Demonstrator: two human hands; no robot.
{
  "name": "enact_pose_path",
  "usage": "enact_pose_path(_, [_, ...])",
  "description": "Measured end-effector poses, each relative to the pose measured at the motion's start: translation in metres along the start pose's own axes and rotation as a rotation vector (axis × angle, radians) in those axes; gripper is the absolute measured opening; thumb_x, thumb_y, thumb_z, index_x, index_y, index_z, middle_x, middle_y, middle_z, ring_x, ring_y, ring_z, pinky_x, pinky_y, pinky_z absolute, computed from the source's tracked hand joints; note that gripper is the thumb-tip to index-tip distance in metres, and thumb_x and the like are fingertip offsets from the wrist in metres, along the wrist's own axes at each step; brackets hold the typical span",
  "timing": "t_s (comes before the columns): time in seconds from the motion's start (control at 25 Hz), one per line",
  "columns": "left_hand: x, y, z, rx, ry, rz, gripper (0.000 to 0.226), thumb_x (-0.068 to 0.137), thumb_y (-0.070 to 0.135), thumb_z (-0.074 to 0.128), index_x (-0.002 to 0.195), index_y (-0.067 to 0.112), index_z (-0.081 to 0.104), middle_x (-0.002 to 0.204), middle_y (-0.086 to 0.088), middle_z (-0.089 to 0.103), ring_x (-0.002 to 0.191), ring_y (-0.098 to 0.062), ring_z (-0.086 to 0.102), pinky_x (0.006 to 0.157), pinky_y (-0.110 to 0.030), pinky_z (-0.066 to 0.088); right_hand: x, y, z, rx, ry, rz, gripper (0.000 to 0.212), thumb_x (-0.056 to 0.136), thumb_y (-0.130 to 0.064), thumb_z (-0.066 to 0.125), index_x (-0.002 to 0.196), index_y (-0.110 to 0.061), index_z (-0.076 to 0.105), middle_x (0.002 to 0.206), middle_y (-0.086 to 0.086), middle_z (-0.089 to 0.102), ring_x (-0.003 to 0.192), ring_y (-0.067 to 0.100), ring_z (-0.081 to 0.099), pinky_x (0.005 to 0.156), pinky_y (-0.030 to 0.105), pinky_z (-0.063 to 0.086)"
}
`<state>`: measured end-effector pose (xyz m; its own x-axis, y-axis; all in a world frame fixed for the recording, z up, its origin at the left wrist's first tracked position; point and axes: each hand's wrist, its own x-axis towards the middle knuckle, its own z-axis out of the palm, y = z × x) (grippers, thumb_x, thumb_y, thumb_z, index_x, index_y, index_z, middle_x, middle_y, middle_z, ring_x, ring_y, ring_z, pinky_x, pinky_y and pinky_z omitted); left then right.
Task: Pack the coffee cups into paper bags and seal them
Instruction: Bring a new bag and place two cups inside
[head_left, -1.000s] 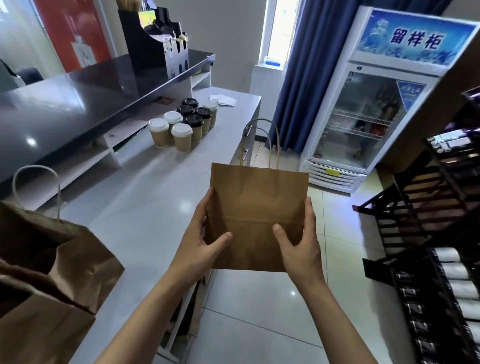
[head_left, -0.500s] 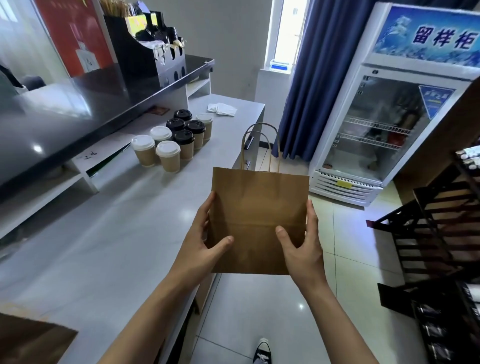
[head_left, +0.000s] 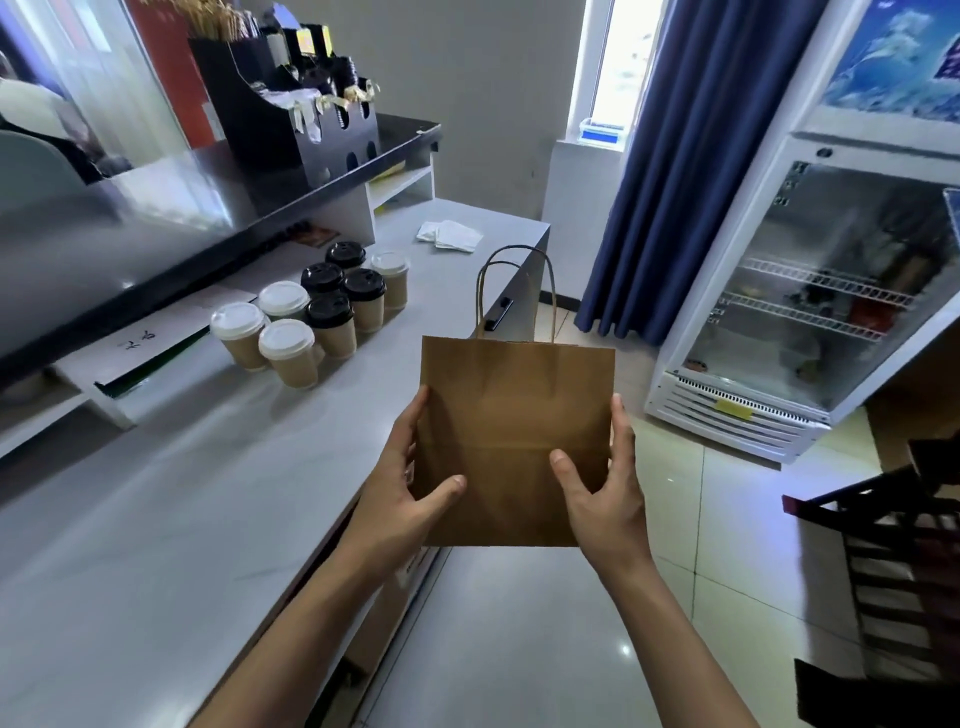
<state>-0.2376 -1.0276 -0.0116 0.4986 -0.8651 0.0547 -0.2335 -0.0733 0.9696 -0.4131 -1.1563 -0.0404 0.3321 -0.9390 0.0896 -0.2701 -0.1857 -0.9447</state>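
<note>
A flat, folded brown paper bag (head_left: 514, 405) with twisted handles is held upright in the air beside the grey counter (head_left: 156, 519). My left hand (head_left: 402, 499) grips its lower left edge, thumb across the front. My right hand (head_left: 605, 493) grips the lower right edge the same way. Several kraft coffee cups (head_left: 311, 322) stand in a cluster on the counter to the far left of the bag, some with white lids, some with black lids.
A raised black shelf (head_left: 208, 208) carries a black organiser (head_left: 291, 119) with stirrers and packets. White napkins (head_left: 451, 236) lie at the counter's far end. A glass-door fridge (head_left: 821, 291) and blue curtain (head_left: 691, 156) stand to the right, with dark wooden racks (head_left: 893, 571) at the lower right.
The view has moved forward along the counter, so the cups are nearer and the other brown bags at the lower left have left the frame. Both hands keep the same hold on the bag.
</note>
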Motion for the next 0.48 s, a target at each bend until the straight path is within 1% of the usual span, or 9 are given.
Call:
enact_pose_path(0.08, [0.019,0.0,0.008,0.006,0.018,0.004,0.09,0.092,0.007,0.072,0.157,0.046,0.023,0.153,0.024,0.039,0.13,0.008,0.049,0.097,-0.007,0.045,0.023,0.004,-0.004,0.002,-0.017,-0.013,0.085,0.096,-0.041,0.065,0.158,-0.051,0.007,0.157,-0.023,0.024,0.139,-0.002,0.022,0.111,0.023,0.024])
enact_pose_path(0.16, [0.036,-0.001,0.015,0.014,0.028,-0.001,0.09,0.093,0.01,0.072,0.155,0.051,0.022,0.152,0.025,0.04,0.132,0.004,0.049,0.1,-0.011,0.047,0.045,0.008,-0.006,-0.003,-0.036,-0.017,0.086,0.096,-0.04,0.065,0.159,-0.049,0.007,0.155,-0.024,0.025,0.138,-0.003,0.023,0.111,0.021,0.024])
enact_pose_path(0.24, [0.051,-0.001,0.022,0.0,0.044,-0.013,0.09,0.093,0.01,0.072,0.155,0.052,0.023,0.151,0.023,0.041,0.131,0.003,0.05,0.095,-0.011,0.05,0.065,0.011,-0.007,-0.003,-0.054,-0.023,0.086,0.096,-0.038,0.066,0.159,-0.047,0.008,0.151,-0.024,0.026,0.136,-0.003,0.024,0.109,0.019,0.024])
enact_pose_path(0.32, [0.07,-0.002,0.028,-0.023,0.064,-0.016,0.09,0.093,0.007,0.071,0.155,0.05,0.023,0.151,0.02,0.042,0.128,0.005,0.05,0.089,-0.008,0.05,0.088,0.012,-0.006,-0.008,-0.07,-0.034,0.086,0.096,-0.038,0.066,0.159,-0.047,0.008,0.151,-0.022,0.028,0.136,-0.002,0.026,0.109,0.02,0.024])
enact_pose_path(0.4, [0.093,-0.005,0.031,-0.035,0.078,-0.015,0.09,0.093,0.007,0.071,0.155,0.051,0.023,0.152,0.017,0.042,0.131,0.0,0.05,0.092,-0.01,0.05,0.114,0.013,-0.003,-0.006,-0.083,-0.043,0.086,0.096,-0.038,0.067,0.159,-0.048,0.009,0.152,-0.02,0.03,0.136,-0.002,0.029,0.109,0.021,0.027])
enact_pose_path(0.48, [0.117,-0.01,0.032,-0.047,0.09,-0.018,0.09,0.093,0.009,0.072,0.153,0.055,0.024,0.154,0.016,0.042,0.135,-0.007,0.05,0.098,-0.015,0.051,0.14,0.015,0.001,-0.007,-0.087,-0.056,0.086,0.096,-0.036,0.068,0.158,-0.048,0.011,0.153,-0.02,0.033,0.136,-0.002,0.031,0.109,0.022,0.03])
